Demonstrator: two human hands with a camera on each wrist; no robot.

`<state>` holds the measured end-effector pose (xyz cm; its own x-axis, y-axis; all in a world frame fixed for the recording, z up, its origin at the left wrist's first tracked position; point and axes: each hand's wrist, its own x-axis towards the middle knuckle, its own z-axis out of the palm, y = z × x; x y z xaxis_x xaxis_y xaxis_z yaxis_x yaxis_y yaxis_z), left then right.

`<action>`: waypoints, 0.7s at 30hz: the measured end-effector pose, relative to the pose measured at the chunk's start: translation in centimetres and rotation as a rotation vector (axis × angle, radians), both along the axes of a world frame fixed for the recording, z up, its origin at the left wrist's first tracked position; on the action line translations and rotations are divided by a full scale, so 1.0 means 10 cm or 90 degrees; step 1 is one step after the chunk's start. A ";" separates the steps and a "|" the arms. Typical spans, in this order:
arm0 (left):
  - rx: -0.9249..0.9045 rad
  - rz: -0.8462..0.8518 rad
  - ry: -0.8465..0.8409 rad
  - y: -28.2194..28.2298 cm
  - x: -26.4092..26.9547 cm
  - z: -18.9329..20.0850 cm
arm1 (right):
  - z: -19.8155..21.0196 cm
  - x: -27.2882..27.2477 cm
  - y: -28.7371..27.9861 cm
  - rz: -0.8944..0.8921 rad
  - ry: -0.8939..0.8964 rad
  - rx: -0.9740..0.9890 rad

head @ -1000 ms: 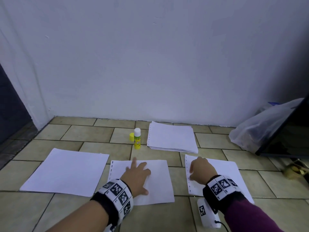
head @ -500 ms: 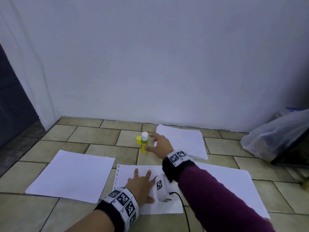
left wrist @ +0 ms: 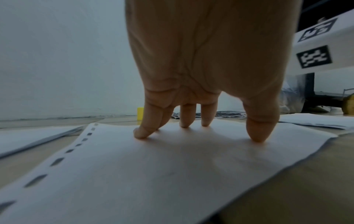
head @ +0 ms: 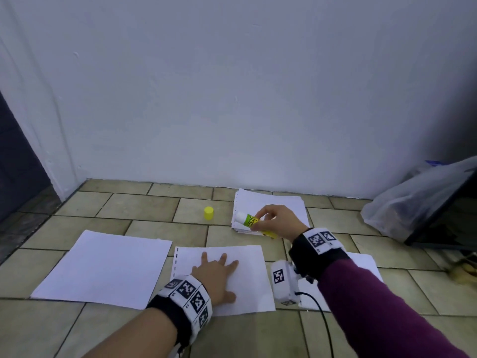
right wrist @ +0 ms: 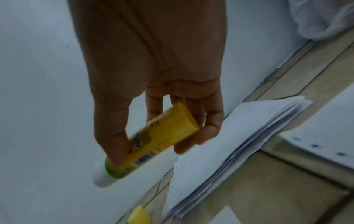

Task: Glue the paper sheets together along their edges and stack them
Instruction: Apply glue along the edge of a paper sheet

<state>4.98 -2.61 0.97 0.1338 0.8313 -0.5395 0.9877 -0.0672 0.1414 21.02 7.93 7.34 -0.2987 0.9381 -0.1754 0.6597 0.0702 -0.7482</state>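
On the tiled floor (head: 144, 210), directly under the left hand (head: 214, 272), lies a white sheet of paper (head: 247, 280) with a row of punched holes down its left edge; the hand rests flat on it with the fingers (left wrist: 147, 130) spread and straight, their tips pressing the paper down. Ahead of it and to its right, the right hand (head: 277, 220) is raised off the floor and holds a glue stick (head: 249, 220) pinched between thumb and fingers, the yellow and green tube tilted with its white uncapped tip pointing left and its yellow base toward the wrist. Right behind and under that hand sits a stack of paper (head: 289, 202), its punched edges slightly uneven, close to the white wall (head: 232, 86). The yellow cap (head: 208, 212) of the glue stands by itself on a tile, left of the right hand and ahead of the left one. Left of the left hand lies a larger plain sheet (head: 103, 264), just beside the pressed one, though whether their edges touch is unclear. Another sheet (head: 364, 264) lies below the right forearm, partly hidden by the purple sleeve (head: 374, 306). Far to the right of the right hand, a clear plastic bag (head: 413, 202) rests against the wall.
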 end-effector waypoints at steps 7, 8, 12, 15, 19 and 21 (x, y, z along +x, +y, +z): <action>0.015 0.002 0.015 0.14 -0.01 -0.17 | -0.14 0.32 -0.17 -0.151 0.100 0.087; 0.017 0.004 0.009 0.13 -0.01 -0.16 | -0.17 0.31 -0.19 -0.144 0.102 0.102; 0.020 0.023 -0.024 0.05 0.01 -0.03 | -0.28 0.18 -0.23 -0.103 0.068 0.142; 0.030 0.022 -0.027 0.02 0.00 0.00 | -0.36 0.07 -0.28 -0.075 0.039 0.145; 0.028 0.001 -0.003 0.01 -0.01 -0.01 | -0.42 0.05 -0.35 -0.057 0.014 0.152; 0.025 -0.002 0.000 0.01 -0.01 0.00 | -0.41 0.09 -0.39 -0.039 0.009 0.148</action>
<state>4.88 -2.54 0.95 0.1368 0.8518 -0.5057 0.9874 -0.0761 0.1389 21.95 4.00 3.27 -0.2412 0.9691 0.0512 0.6576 0.2020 -0.7258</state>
